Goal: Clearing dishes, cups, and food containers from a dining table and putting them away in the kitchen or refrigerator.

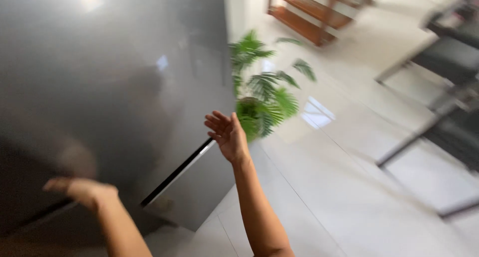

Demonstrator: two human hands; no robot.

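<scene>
right hand [227, 134]: fingers spreading apart, reaching at the edge of the grey refrigerator [115, 87]
left hand [80, 190]: blurring against the refrigerator, grip unclear
potted palm [262, 100]: standing just beyond the refrigerator

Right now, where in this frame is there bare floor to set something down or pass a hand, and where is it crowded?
Bare pale floor tiles stretch between the grey refrigerator, the potted palm and the dark-framed furniture at right. It is tight along the refrigerator's edge, where the right hand is raised beside the palm and the left hand is close against the door. Wooden stairs border the far end.
</scene>
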